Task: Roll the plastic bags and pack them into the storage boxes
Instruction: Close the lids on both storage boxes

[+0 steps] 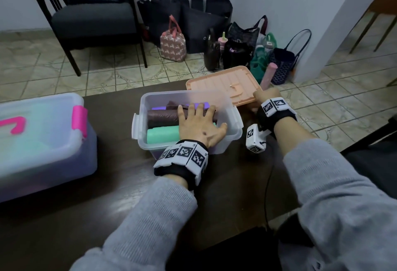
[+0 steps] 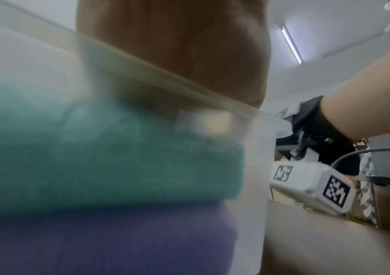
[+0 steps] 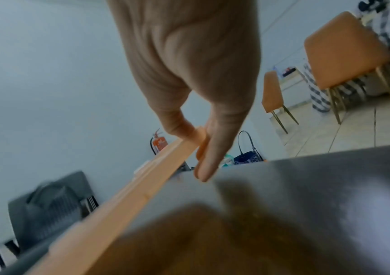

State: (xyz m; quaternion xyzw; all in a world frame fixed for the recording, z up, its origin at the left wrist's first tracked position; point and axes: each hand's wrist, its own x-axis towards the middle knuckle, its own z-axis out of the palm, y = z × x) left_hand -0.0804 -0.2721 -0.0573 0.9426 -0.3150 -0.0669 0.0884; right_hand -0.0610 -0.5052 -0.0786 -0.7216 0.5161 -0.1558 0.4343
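A clear storage box (image 1: 233, 118) stands mid-table with rolled bags inside: a green roll (image 1: 162, 134), a dark brown roll (image 1: 161, 116) and a purple roll (image 1: 158, 108). My left hand (image 1: 198, 120) lies flat on top of the rolls, fingers straight, and presses them down. The left wrist view looks through the box wall (image 2: 255, 167) at the green roll (image 2: 118, 158) lying on a purple roll (image 2: 118, 241). Behind the box, the orange lid (image 1: 221, 81) lies upside down. My right hand (image 1: 266, 96) pinches the lid's near right edge (image 3: 142, 186) between thumb and fingers (image 3: 209, 148).
A second clear box (image 1: 43, 137), closed with a pink latch, sits at the table's left. A black cable (image 1: 268, 180) runs across the dark table (image 1: 129, 195). Beyond the far edge stand a dark armchair (image 1: 90, 13) and several bags (image 1: 193, 23) on the tiled floor.
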